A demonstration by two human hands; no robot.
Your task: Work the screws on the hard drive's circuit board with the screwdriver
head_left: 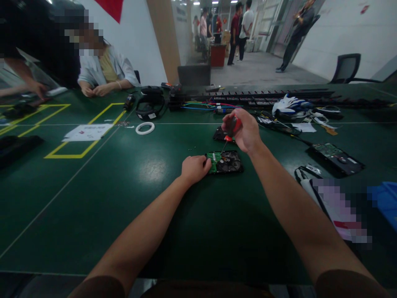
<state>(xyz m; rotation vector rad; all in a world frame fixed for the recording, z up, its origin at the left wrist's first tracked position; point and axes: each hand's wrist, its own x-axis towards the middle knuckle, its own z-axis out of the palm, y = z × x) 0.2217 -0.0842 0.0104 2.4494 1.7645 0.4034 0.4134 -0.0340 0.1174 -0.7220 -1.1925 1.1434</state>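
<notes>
A hard drive point(231, 162) with a green circuit board lies flat on the green table in front of me. My left hand point(195, 169) grips its left end, thumb along the near side. Closed around the red handle of a screwdriver point(228, 138) is my right hand point(243, 129), raised over the drive. The thin shaft slants down to the board; whether the tip sits in a screw is too small to tell. Just behind, partly covered by my right hand, is a second hard drive point(218, 134). Another hard drive point(336, 158) lies at the right.
Tiny screws point(192, 148) lie left of the drive. Farther left are a roll of white tape point(145, 128) and a paper sheet point(88, 132). Cables and black strips point(248, 99) line the back, with gloves point(291, 106). A blue bin point(386, 203) stands right. A person point(107, 70) sits across.
</notes>
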